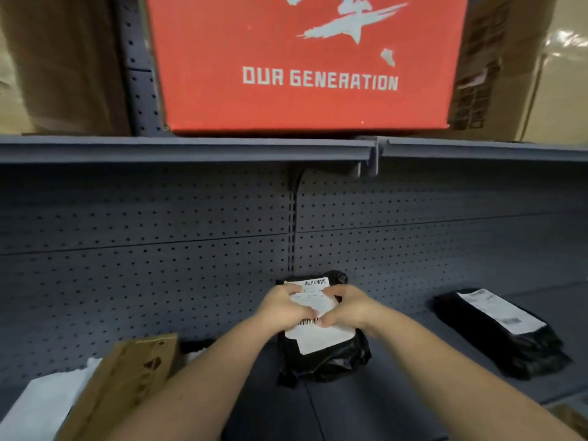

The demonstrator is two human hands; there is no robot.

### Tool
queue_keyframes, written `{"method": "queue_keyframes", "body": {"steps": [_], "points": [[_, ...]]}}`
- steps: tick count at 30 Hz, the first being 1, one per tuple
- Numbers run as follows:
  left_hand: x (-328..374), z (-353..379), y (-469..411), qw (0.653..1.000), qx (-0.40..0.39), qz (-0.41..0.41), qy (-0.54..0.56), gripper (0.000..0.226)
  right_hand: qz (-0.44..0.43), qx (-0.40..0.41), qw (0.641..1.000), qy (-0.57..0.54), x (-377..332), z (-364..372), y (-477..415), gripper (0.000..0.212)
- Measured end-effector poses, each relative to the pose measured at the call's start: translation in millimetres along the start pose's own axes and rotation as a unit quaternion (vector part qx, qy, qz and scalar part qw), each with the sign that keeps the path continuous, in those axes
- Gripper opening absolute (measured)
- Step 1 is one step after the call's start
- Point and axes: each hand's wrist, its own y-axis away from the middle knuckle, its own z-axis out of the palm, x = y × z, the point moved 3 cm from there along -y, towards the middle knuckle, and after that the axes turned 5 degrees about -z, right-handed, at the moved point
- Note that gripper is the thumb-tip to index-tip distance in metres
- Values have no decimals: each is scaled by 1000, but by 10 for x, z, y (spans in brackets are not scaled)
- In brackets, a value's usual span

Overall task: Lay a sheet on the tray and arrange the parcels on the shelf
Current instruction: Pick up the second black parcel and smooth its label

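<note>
**Parcel positioning on the lower shelf**

Hands meet over a black parcel (321, 354) at the middle of the shelf (397, 405); left hand (286, 308) and right hand (346, 308) press its white label (321, 337), fingers curled. A second parcel (502, 332) lies toward the right edge.

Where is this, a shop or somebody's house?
Probably a stockroom or parcel depot. Grey metal shelves have a holed back panel, black parcels carry barcode labels, and a red box sits above.
</note>
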Motion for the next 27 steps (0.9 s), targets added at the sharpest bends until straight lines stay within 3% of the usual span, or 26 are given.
{"method": "queue_keyframes", "body": {"steps": [17, 27], "points": [[934, 2194, -172, 999, 11, -43, 20, 70, -17, -52, 998, -10, 1824, -1603, -19, 89], [1807, 3018, -596, 1000, -6, -5, 8, 67, -19, -10, 1000, 12, 2348, -2729, -74, 90]]}}
